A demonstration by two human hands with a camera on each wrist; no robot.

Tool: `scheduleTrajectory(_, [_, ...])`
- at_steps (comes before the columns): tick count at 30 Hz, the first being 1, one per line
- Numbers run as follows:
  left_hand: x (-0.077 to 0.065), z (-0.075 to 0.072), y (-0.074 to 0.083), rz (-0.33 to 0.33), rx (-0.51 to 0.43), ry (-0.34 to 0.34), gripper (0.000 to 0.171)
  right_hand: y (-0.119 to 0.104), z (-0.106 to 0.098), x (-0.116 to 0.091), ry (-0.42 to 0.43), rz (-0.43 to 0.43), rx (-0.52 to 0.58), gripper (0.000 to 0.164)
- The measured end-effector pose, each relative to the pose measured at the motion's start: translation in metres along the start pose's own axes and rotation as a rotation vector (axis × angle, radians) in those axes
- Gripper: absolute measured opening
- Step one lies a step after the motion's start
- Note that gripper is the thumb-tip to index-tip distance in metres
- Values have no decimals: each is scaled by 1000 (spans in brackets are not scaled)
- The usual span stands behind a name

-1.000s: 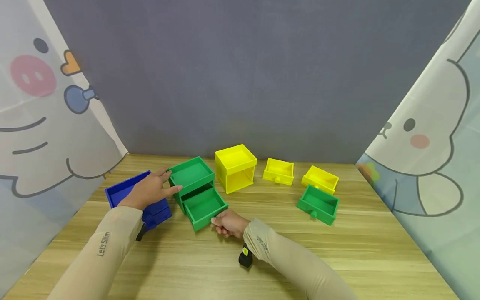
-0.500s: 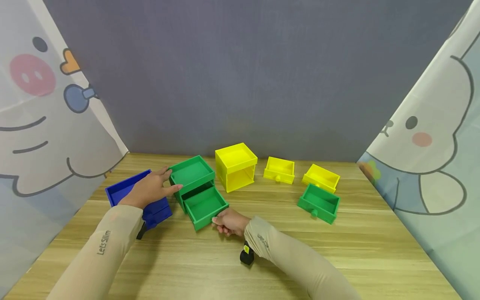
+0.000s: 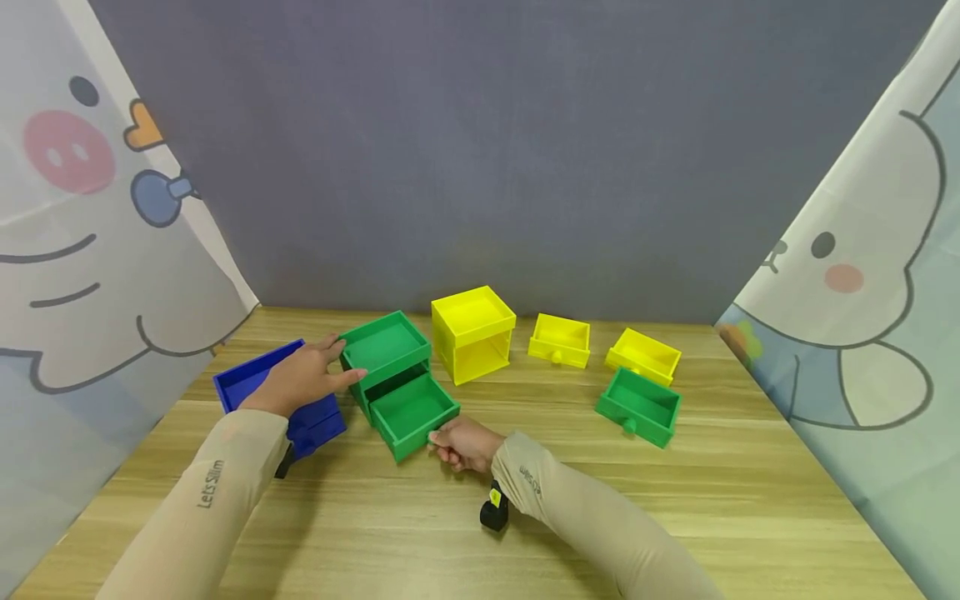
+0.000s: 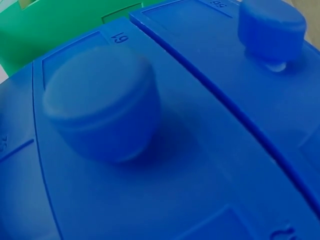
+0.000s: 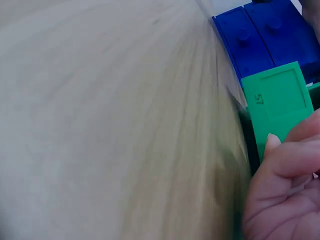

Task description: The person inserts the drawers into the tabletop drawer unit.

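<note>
With our right hand [image 3: 467,443] we pinch the front of a green drawer [image 3: 415,408], which juts from the lower part of the green cabinet [image 3: 384,343]. Our left hand [image 3: 300,382], fingers spread and clasping nothing, touches that cabinet's left side, above the blue cabinet [image 3: 247,382]. Beyond stands a yellow cabinet [image 3: 474,317]; to its right we see two yellow drawers [image 3: 562,335] [image 3: 643,357] and a loose green tray [image 3: 639,404] on the wooden table [image 3: 420,533].

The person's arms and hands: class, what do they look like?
Left sleeve and right sleeve: long, beige, with dark lettering. Left hand and right hand: no gloves. A black device with a yellow patch shows by the right cuff.
</note>
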State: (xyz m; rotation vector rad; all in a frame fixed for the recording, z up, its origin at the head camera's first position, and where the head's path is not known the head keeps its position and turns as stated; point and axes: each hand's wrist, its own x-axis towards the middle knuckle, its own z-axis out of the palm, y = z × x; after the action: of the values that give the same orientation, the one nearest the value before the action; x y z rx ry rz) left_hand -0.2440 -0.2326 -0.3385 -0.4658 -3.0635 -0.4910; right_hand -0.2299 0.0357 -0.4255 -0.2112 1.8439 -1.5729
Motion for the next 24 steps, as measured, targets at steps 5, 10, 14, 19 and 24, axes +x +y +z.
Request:
scheduleTrajectory(5, [-1,-2,2,-13,9,-6,83,0,7,-1,53,-9,-32,24])
scheduleTrajectory(10, [1,-3,4,-13,8,2,81,-3,11,0,98,-13,-47,26])
scheduleTrajectory(14, [1,-3,5,-12,9,6,81,-6,11,4,105,0,-66,27])
scheduleTrajectory(19, [1,-2,5,-8,15,4,81,-8,10,10,95,16,-89,27])
scheduleTrajectory(24, [2,-1,4,-9,28,6,82,-6,8,15,119,35,-59,26])
